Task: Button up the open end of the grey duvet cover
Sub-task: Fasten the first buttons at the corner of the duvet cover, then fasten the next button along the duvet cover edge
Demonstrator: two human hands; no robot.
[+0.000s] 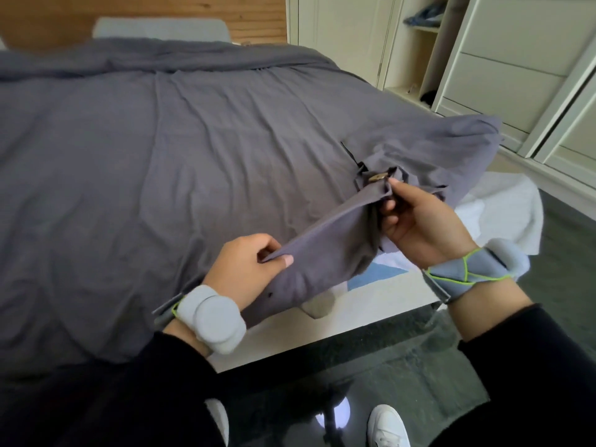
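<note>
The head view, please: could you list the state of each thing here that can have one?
Duvet cover: spread over the bed, its near edge lifted.
Button: showing at the bunched edge; fastened or not, cannot tell.
Left hand: shut, pinching the edge.
Right hand: shut on the fabric by the button.
Wardrobe: open, shelves showing.
Pillow: lying at the headboard.

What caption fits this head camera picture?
Both hands, left hand and right hand, hold the grey duvet cover edge by a button.
</note>
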